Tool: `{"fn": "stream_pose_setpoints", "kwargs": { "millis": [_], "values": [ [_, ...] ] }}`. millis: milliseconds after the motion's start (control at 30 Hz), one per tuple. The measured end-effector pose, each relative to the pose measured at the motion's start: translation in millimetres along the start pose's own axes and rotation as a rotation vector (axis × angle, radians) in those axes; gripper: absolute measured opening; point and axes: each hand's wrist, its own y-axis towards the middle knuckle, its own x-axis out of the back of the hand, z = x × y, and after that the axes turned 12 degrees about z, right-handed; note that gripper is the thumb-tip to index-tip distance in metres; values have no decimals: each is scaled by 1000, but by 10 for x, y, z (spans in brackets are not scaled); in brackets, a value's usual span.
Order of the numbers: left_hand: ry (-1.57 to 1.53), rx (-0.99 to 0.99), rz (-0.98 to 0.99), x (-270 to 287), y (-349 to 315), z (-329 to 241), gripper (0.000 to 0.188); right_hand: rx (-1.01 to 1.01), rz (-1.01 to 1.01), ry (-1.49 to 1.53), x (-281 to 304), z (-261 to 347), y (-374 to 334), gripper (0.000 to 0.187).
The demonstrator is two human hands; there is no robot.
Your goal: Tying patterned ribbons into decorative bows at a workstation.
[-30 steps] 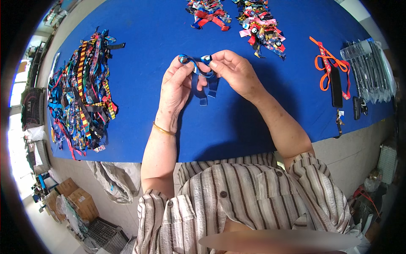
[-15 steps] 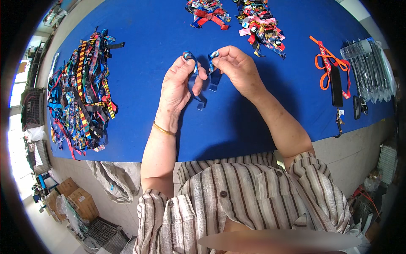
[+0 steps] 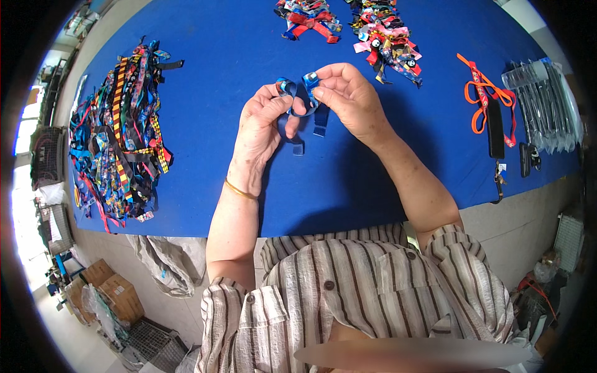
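Between my hands a blue patterned ribbon strap is bent into a loop, its two ends hanging below my fingers. My left hand pinches one side of it between thumb and fingers. The other side is gripped by thumb and fingertips of my right hand, a little higher. Both hands are held above the blue-covered table. Part of the strap is hidden behind the left fingers.
At the left lies a big pile of multicoloured straps. Tied strap bundles lie at the far side. On the right are an orange and red lanyard, a black strap and clear-bagged dark items.
The strap has opened into a wider, plainly visible loop between my hands. My right hand has shifted slightly up, and the hanging ends have moved a little.
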Motion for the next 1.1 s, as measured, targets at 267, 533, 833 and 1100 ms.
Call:
{"fn": "stream_pose_setpoints", "kwargs": {
  "millis": [267,533,833,1100],
  "values": [
    [-67,42,8,41,5,-12,12,0,78,-80,24,118,-27,30],
    [119,66,32,35,-34,12,12,-15,217,-106,52,176,-40,28],
    [337,161,122,-30,-64,6,10,-65,316,-192,87,201,-43,29],
    [568,215,49,-145,-73,-23,18,-94,350,-287,153,182,-46,31]
  ]
}}
